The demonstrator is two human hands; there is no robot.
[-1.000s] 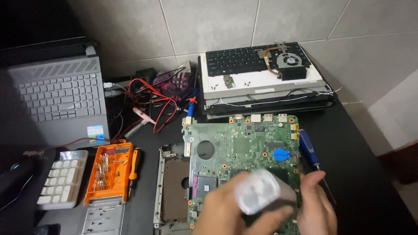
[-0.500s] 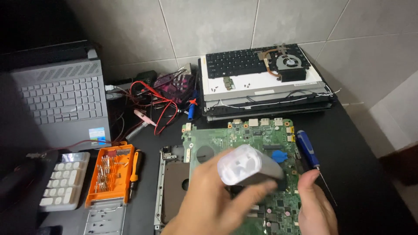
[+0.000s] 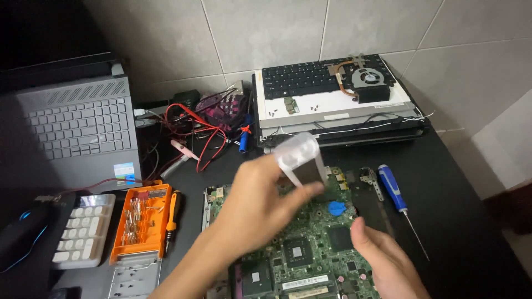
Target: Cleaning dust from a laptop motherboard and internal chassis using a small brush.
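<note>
Clear, frosted plastic: a small see-through container (image 3: 297, 152) sits pinched in the fingers of my left hand (image 3: 260, 207), raised above the far edge of a green circuit board (image 3: 302, 243) that lies flat on the dark table (image 3: 454, 210). The container's long axis tilts up and away from me, its rounded end toward the tiled wall; something thin and dark hangs from it beside my fingertips, too blurred to name. My right hand (image 3: 382, 263) rests low at the board's near right side, fingers loosely curled and touching the board, clasping nothing. So the container lies up and to the left of my right hand, well apart from it, and only my left hand has it. A blue round part (image 3: 337, 208) on the board sits between the two hands, nearer my right. Just right of the board lies a blue-handled screwdriver (image 3: 394, 191), its tip pointing toward me. To the left sits an orange bit case (image 3: 138, 221).
</note>
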